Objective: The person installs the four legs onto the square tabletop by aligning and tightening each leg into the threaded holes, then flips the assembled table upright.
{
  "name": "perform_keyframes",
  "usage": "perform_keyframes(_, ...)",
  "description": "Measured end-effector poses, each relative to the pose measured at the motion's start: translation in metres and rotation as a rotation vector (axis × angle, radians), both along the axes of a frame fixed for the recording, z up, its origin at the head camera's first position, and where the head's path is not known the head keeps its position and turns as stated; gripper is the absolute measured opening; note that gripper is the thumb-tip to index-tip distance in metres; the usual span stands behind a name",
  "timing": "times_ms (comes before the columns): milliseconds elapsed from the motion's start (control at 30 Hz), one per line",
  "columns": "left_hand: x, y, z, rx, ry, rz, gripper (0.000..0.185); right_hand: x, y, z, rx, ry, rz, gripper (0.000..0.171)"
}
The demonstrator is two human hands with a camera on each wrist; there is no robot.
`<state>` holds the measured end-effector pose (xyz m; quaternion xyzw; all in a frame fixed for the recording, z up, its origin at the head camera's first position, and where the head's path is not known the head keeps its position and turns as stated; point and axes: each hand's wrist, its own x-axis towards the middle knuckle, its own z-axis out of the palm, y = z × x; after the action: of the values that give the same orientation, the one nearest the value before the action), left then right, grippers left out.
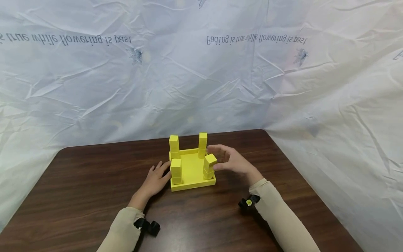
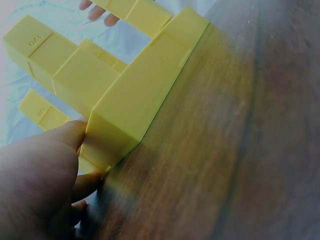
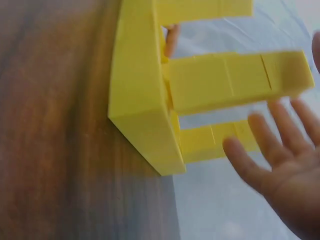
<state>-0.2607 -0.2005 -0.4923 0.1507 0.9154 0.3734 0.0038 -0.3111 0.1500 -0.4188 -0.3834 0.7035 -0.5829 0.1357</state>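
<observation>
A yellow tray [image 1: 192, 168] with a low rim lies on the table, and a stack of yellow blocks rises at each corner. My left hand [image 1: 156, 179] rests by the tray's left side, thumb and fingertips touching its wall, fingers extended. At the front right stack [image 1: 210, 165], whose top block looks turned against those below, my right hand [image 1: 232, 160] is held up with loosely bent, spread fingers and nothing gripped. The right wrist view shows those fingers [image 3: 267, 140] beside the blocks. Raised digits mark one block [image 2: 37, 42] in the left wrist view.
The front left stack [image 1: 176, 170], back left stack [image 1: 174, 144] and back right stack [image 1: 203, 142] stand upright. The dark wooden table [image 1: 94, 182] ends at a wrinkled, printed white sheet [image 1: 189, 77] behind and to the right. Each wrist wears a black camera strap [image 1: 248, 202].
</observation>
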Motion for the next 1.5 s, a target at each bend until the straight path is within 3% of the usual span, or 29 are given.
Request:
perform_keyframes(167,0.000,-0.001,-0.002,-0.006,-0.002,0.001,0.057,-0.010,0.000,0.000,-0.016,-0.042,0.102,0.067)
perform_keyframes(433,-0.001,-0.001,-0.003,-0.004,0.011,0.001,0.058,-0.011,-0.004,-0.002,0.007,-0.055,0.077,0.051)
perform_keyframes(700,-0.002,-0.001,-0.002,0.000,0.002,-0.005,0.057,0.001,-0.007,-0.001,0.028,-0.033,-0.041,0.048)
perform_keyframes(1000,-0.001,-0.002,-0.003,0.001,-0.001,-0.008,0.057,0.017,-0.014,-0.003,0.052,0.020,-0.195,0.058)
perform_keyframes(1267,-0.002,-0.002,-0.003,0.003,0.006,-0.001,0.058,0.028,-0.024,-0.012,0.054,0.144,-0.419,0.056)
perform_keyframes(1500,-0.001,-0.002,-0.003,-0.001,0.009,-0.003,0.058,0.032,-0.027,-0.018,0.066,0.237,-0.512,0.052)
